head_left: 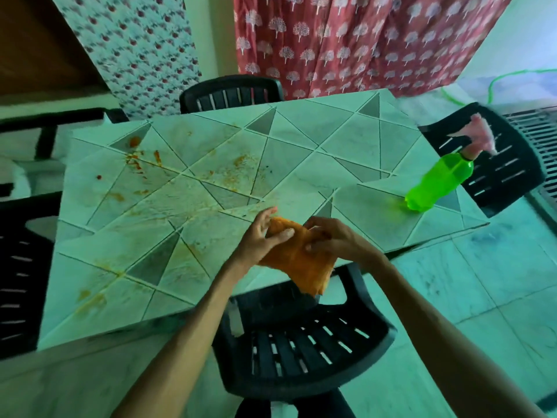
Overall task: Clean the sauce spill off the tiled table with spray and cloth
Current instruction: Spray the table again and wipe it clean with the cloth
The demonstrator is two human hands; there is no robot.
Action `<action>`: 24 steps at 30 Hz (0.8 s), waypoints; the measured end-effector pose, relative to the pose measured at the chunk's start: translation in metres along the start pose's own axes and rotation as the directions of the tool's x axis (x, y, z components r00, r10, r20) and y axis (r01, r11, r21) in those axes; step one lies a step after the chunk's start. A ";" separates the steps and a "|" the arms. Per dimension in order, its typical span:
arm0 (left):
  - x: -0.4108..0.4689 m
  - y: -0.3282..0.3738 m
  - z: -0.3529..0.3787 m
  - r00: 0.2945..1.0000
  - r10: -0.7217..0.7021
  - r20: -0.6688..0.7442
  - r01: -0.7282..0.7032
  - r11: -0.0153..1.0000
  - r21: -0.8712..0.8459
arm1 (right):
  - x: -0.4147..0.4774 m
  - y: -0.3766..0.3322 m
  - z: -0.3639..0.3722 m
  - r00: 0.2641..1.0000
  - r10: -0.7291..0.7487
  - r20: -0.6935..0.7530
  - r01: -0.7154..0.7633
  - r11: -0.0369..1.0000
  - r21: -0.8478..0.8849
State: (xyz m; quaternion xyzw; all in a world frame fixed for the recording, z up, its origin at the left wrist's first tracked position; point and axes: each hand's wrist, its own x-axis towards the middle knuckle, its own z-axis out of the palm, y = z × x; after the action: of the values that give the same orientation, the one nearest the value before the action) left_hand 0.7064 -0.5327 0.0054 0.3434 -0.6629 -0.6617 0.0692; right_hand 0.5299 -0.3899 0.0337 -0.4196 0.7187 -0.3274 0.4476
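Observation:
An orange cloth [301, 260] hangs over the near edge of the tiled table [301, 140]. My left hand [260, 236] grips its left side with thumb and fingers. My right hand [334, 236] pinches its right side. Both hands hold the cloth bunched just above the table edge. Red-orange sauce blots and smears [138, 159] cover the table's left half, with fainter streaks [90, 300] near the front left corner. A green spray bottle [437, 184] with a pink trigger head stands on the table's right corner, away from both hands.
A black plastic chair [304, 342] stands right below my arms at the table's near edge. More black chairs sit at the far side [232, 93], the right [497, 164] and the left [21, 267]. Patterned curtains hang behind.

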 end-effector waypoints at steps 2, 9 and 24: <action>-0.009 0.005 -0.019 0.987 -0.094 0.131 0.109 0.987 -0.116 | -0.007 -0.017 0.011 1.000 0.000 -0.018 0.003 0.979 0.204; -0.026 -0.002 -0.054 0.968 -0.038 -0.250 -0.010 0.982 -0.189 | 0.012 -0.028 0.073 0.947 0.281 0.156 -0.290 0.541 0.789; 0.019 -0.045 -0.181 0.996 -0.072 0.047 0.065 0.987 0.146 | 0.108 -0.060 0.168 0.881 0.440 -0.173 -0.166 0.631 0.758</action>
State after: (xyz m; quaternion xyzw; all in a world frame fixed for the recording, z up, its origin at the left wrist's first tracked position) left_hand 0.8073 -0.6887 -0.0224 0.3526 -0.6984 -0.6228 0.0041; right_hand 0.6763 -0.5284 -0.0197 -0.0155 0.6575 -0.5697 0.4929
